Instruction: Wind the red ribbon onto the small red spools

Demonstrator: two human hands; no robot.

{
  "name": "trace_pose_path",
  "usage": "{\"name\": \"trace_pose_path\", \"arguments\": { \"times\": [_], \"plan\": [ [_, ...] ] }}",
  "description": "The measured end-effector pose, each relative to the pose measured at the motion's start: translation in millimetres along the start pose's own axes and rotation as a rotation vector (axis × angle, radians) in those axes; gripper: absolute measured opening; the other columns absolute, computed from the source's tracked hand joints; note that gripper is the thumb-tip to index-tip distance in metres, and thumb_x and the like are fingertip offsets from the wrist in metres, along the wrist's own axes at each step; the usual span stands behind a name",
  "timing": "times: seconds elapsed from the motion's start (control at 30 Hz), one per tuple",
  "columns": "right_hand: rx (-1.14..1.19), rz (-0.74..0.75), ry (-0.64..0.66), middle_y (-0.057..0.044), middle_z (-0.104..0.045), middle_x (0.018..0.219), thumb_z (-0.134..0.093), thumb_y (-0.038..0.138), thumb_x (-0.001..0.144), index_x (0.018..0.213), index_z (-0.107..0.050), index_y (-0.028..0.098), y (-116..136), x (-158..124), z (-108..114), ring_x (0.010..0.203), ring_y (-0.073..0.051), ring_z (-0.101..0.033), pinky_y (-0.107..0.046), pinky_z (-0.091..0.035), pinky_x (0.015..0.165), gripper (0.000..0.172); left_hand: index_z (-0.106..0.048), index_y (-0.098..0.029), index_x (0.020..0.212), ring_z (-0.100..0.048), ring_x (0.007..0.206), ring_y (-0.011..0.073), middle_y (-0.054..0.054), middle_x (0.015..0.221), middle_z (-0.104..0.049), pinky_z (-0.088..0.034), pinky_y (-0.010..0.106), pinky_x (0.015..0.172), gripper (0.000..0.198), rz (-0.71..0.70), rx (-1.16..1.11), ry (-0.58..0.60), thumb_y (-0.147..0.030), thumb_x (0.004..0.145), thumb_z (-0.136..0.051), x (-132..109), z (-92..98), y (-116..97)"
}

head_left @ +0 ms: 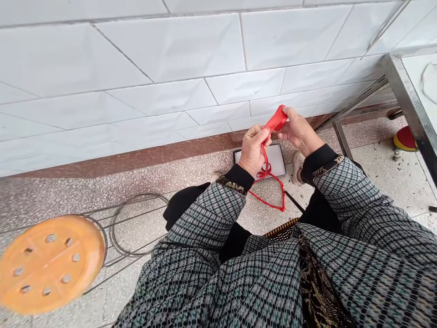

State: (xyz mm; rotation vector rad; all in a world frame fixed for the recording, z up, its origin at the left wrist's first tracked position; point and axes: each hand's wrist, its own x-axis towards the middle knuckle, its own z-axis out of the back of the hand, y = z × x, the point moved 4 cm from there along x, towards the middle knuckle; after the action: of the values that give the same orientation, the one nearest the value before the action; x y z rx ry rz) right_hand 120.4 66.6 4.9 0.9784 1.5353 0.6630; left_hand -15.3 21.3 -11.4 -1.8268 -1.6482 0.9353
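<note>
A red ribbon (276, 119) is stretched between my two hands in front of the tiled wall. My left hand (253, 148) pinches its lower end between thumb and fingers. At the upper end, my right hand (298, 130) grips the wide, folded part with thumb and fingertips. From my left hand a narrow red length hangs down to a small bow or knot (264, 172), and below it a thin red loop (282, 196) dangles. Behind the ribbon, a white board with a dark edge (277, 157) lies on the floor, partly hidden by my left hand.
An orange round stool seat with holes (48, 264) stands at the left beside a metal wire rack (136, 223). To the right is a metal-framed table (406, 91). A red and yellow object (406, 138) and scattered debris lie on the floor beneath it.
</note>
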Motion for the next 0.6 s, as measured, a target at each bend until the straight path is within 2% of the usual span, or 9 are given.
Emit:
{"name": "trace_pose_path", "arguments": {
  "times": [0.1, 0.17, 0.27, 0.33, 0.6],
  "plan": [
    [-0.001, 0.025, -0.019, 0.001, -0.063, 0.074, -0.069, 0.052, 0.099, 0.103, -0.056, 0.023, 3, 0, 0, 0.060, -0.013, -0.066, -0.020, -0.048, 0.046, 0.032, -0.036, -0.017, 0.059, -0.045, 0.063, 0.0045, -0.001, 0.080, -0.063, -0.040, 0.022, 0.054, 0.058, -0.010, 0.024, -0.056, -0.024, 0.077, -0.090, 3, 0.6, 1],
    [0.008, 0.030, -0.025, 0.001, -0.062, 0.074, -0.068, 0.051, 0.100, 0.100, -0.055, 0.023, 4, 0, -2, 0.059, -0.012, -0.065, -0.020, -0.048, 0.046, 0.030, -0.034, -0.017, 0.057, -0.042, 0.059, 0.0042, -0.002, 0.073, -0.060, -0.037, 0.022, 0.051, 0.058, 0.009, 0.036, -0.060, -0.022, 0.076, -0.090, 4, 0.6, 2],
    [0.019, 0.039, -0.035, 0.001, -0.062, 0.074, -0.067, 0.050, 0.101, 0.097, -0.056, 0.023, 4, -2, -4, 0.058, -0.011, -0.062, -0.020, -0.049, 0.047, 0.030, -0.032, -0.018, 0.056, -0.043, 0.055, 0.0050, -0.004, 0.061, -0.048, -0.032, 0.021, 0.049, 0.063, 0.088, 0.034, -0.023, -0.025, 0.073, -0.092, 3, -0.1, 9],
    [0.010, 0.058, -0.033, 0.000, -0.064, 0.075, -0.067, 0.053, 0.100, 0.096, -0.056, 0.024, 4, -2, -4, 0.058, -0.012, -0.060, -0.020, -0.048, 0.047, 0.032, -0.035, -0.019, 0.055, -0.045, 0.055, 0.0056, -0.005, 0.058, -0.046, -0.032, 0.021, 0.050, 0.062, 0.109, 0.039, 0.003, -0.029, 0.072, -0.094, 1, 0.2, 13],
    [0.032, 0.031, 0.017, 0.003, -0.061, 0.064, -0.069, 0.065, 0.097, 0.094, -0.052, 0.024, 4, 2, -5, 0.049, -0.011, -0.057, -0.021, -0.038, 0.042, 0.045, -0.049, -0.019, 0.053, -0.046, 0.058, 0.0096, -0.004, 0.055, -0.049, -0.040, 0.027, 0.063, 0.058, -0.028, 0.290, -0.007, -0.044, 0.077, -0.096, 7, 13.0, 12]
  ]
}}
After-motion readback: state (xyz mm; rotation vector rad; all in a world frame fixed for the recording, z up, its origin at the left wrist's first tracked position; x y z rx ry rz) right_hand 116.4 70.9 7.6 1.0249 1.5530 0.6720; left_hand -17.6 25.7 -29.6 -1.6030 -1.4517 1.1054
